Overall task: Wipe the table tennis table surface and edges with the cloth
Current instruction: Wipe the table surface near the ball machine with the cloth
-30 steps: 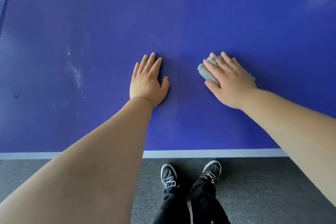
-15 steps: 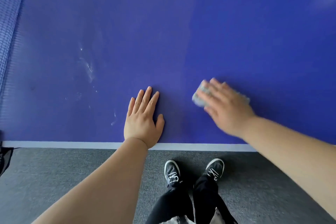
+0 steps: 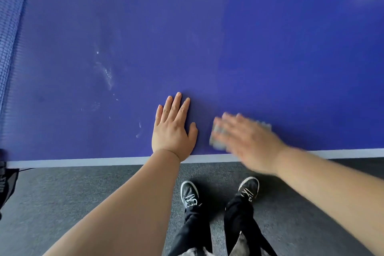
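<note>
Sweeping closer since the earlier frame, the cloth (image 3: 217, 141) now nears the white edge line (image 3: 83, 161). Far left, a mesh net (image 3: 8, 37) borders the smooth blue tabletop (image 3: 249, 37), and pale dried smears (image 3: 107, 75) lie unwiped. The left hand (image 3: 173, 131) braces flat, grip apart. The grey nubbly cloth sits just beside it under the blurred right hand (image 3: 249, 143), whose grip seems spread flat. Surface wiping is in hand. Those smears likely come next.

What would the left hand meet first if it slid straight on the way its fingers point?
Nothing visible: ahead of the left hand lies only bare table up to the picture's top edge.
</note>
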A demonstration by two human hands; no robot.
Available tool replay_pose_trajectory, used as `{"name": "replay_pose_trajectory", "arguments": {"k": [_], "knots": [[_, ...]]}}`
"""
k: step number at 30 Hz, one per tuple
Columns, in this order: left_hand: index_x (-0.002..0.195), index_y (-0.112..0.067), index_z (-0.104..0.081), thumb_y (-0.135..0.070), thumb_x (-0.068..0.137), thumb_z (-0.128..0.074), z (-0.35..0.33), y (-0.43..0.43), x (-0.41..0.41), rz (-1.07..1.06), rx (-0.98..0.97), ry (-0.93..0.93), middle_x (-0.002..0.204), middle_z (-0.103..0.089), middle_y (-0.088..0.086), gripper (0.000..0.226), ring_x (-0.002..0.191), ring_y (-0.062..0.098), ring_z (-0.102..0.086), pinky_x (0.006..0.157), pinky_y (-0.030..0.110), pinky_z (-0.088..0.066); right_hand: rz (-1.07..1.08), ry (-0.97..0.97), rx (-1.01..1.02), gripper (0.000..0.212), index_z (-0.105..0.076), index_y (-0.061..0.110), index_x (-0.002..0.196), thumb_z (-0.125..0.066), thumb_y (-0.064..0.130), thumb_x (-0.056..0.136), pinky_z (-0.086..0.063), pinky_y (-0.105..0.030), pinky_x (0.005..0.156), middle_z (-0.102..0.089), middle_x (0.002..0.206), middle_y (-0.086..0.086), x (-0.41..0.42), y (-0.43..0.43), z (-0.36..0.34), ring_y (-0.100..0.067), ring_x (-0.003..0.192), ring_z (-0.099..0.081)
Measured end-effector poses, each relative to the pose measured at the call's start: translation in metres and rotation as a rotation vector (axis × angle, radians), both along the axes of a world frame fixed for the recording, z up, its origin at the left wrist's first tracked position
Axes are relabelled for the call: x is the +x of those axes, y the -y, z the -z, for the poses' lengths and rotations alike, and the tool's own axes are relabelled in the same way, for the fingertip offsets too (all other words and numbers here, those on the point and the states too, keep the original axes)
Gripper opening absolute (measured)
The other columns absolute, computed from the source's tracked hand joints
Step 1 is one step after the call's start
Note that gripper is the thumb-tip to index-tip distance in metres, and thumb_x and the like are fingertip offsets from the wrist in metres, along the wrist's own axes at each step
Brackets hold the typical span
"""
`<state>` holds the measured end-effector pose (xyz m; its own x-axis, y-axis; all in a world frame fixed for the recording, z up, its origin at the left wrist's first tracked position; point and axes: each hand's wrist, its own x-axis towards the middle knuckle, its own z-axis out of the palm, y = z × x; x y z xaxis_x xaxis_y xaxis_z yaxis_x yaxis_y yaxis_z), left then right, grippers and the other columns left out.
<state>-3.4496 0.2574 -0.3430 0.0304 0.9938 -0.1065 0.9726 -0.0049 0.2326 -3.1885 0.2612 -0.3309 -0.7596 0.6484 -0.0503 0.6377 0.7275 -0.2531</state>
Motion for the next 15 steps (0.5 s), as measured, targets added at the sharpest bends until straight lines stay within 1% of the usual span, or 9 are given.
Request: {"name": "replay_pose_trajectory", "arguments": {"k": [1, 3, 5, 6, 8, 10, 12, 14, 15], "knots": [[0.164, -0.029, -0.025, -0.048, 0.097, -0.035, -0.001, 0.0, 0.0, 0.001, -0.005, 0.001, 0.173, -0.014, -0.006, 0.07, 0.161, 0.019, -0.006, 0.131, 0.044, -0.006, 0.18, 0.008, 0.012, 0.054, -0.048, 0.018, 0.154, -0.06, 0.019, 0.101, -0.032, -0.058, 0.121, -0.037, 0.164, -0.013, 0.006, -0.023, -0.003, -0.04, 0.151, -0.035], [0.164, -0.029, -0.023, -0.048, 0.098, -0.032, -0.004, 0.0, 0.0, 0.004, -0.023, 0.007, 0.174, -0.011, -0.007, 0.069, 0.161, 0.017, -0.002, 0.131, 0.042, -0.002, 0.534, 0.068, -0.024, 0.06, -0.034, 0.016, 0.16, -0.053, 0.03, 0.105, -0.023, -0.056, 0.124, -0.026, 0.169, -0.015, 0.014, -0.06, -0.011, -0.04, 0.155, -0.024], [0.165, -0.027, -0.022, -0.046, 0.1, -0.031, -0.006, 0.0, 0.001, 0.013, -0.045, 0.036, 0.174, -0.009, -0.007, 0.068, 0.161, 0.017, 0.001, 0.131, 0.04, 0.001, 0.735, 0.111, -0.056, 0.066, -0.024, 0.019, 0.163, -0.044, 0.043, 0.105, -0.016, -0.053, 0.125, -0.017, 0.171, -0.013, 0.005, -0.07, -0.013, -0.038, 0.156, -0.015], [0.164, -0.025, -0.024, -0.043, 0.101, -0.034, -0.008, 0.0, -0.002, 0.022, -0.047, 0.06, 0.174, -0.009, -0.006, 0.067, 0.161, 0.017, 0.001, 0.13, 0.039, 0.002, 0.758, 0.107, -0.036, 0.066, -0.025, 0.019, 0.162, -0.044, 0.045, 0.104, -0.015, -0.052, 0.125, -0.017, 0.171, -0.013, -0.009, -0.063, -0.013, -0.038, 0.156, -0.015], [0.163, -0.021, -0.029, -0.036, 0.103, -0.041, -0.011, 0.004, -0.017, 0.018, -0.032, 0.089, 0.174, -0.012, -0.003, 0.063, 0.161, 0.019, -0.001, 0.13, 0.037, 0.002, 0.621, 0.056, 0.012, 0.063, -0.034, 0.02, 0.16, -0.048, 0.041, 0.102, -0.013, -0.051, 0.127, -0.023, 0.17, -0.012, -0.045, -0.027, -0.01, -0.039, 0.156, -0.019], [0.162, -0.019, -0.031, -0.033, 0.103, -0.044, -0.015, 0.009, -0.042, -0.011, -0.01, 0.065, 0.173, -0.014, -0.001, 0.062, 0.161, 0.021, -0.002, 0.13, 0.038, 0.003, 0.333, 0.011, 0.009, 0.06, -0.039, 0.026, 0.159, -0.051, 0.038, 0.101, -0.016, -0.051, 0.128, -0.026, 0.17, -0.007, -0.076, 0.023, -0.007, -0.035, 0.156, -0.022], [0.163, -0.019, -0.031, -0.037, 0.102, -0.04, -0.017, 0.013, -0.071, -0.024, -0.014, 0.027, 0.173, -0.014, 0.0, 0.064, 0.161, 0.022, -0.002, 0.13, 0.039, 0.002, 0.077, 0.007, -0.045, 0.056, -0.038, 0.03, 0.158, -0.048, 0.034, 0.103, -0.02, -0.05, 0.128, -0.026, 0.17, -0.002, -0.087, 0.061, -0.005, -0.03, 0.157, -0.022], [0.164, -0.02, -0.028, -0.044, 0.099, -0.034, -0.016, 0.016, -0.091, -0.007, -0.037, -0.003, 0.174, -0.012, -0.001, 0.069, 0.161, 0.021, -0.001, 0.13, 0.039, 0.001, -0.028, -0.001, -0.051, 0.056, -0.037, 0.028, 0.159, -0.047, 0.027, 0.104, -0.023, -0.049, 0.127, -0.027, 0.17, -0.002, -0.08, 0.061, -0.006, -0.028, 0.157, -0.024], [0.164, -0.021, -0.026, -0.046, 0.099, -0.031, -0.015, 0.017, -0.097, 0.003, -0.05, -0.012, 0.174, -0.01, -0.003, 0.071, 0.161, 0.02, 0.0, 0.13, 0.039, 0.001, 0.022, -0.006, -0.049, 0.057, -0.039, 0.024, 0.159, -0.049, 0.022, 0.103, -0.025, -0.051, 0.126, -0.03, 0.169, -0.005, -0.074, 0.049, -0.005, -0.03, 0.156, -0.026]]}}
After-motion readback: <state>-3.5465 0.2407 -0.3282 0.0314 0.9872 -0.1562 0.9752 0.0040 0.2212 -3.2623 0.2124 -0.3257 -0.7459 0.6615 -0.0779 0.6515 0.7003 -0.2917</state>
